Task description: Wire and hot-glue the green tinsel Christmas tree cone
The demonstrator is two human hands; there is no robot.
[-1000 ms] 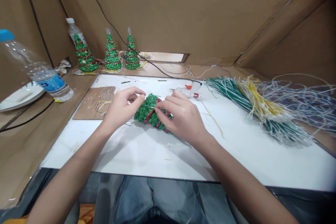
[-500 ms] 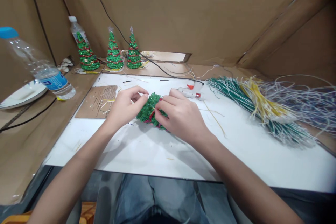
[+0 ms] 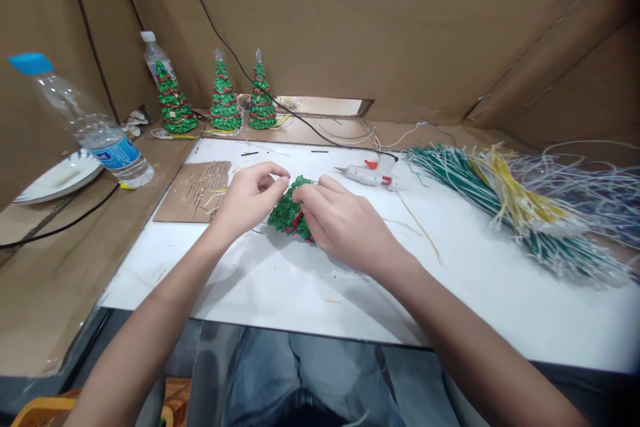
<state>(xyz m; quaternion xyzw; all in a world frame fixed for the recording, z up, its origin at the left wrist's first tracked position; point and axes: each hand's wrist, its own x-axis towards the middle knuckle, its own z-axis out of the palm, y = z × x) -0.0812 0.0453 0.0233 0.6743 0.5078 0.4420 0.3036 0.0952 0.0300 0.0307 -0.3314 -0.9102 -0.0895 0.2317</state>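
Note:
A green beaded tree with red strands [image 3: 289, 213] lies on its side on the white board, between my two hands. My left hand [image 3: 253, 197] is at its left end, thumb and fingertips drawn together; what they hold, if anything, is too small to name. Over the right part of the tree, my right hand [image 3: 345, 220] has its fingers pinched against the beads, and whatever is between the fingertips is hidden. Part of the tree is covered by my right hand.
A glue gun [image 3: 365, 175] lies behind my right hand. Bundled green and yellow strands [image 3: 520, 207] spread at right. Brown cardboard [image 3: 193, 192], bottles [image 3: 117, 153] and a plate [image 3: 60, 177] are at left. Three finished-looking trees [image 3: 225, 100] stand behind, near a black cable [image 3: 320, 135].
The whole view has shifted, moving the scene slightly right. My right hand's fingers have moved up the tree toward my left hand, and the glue gun shows more fully.

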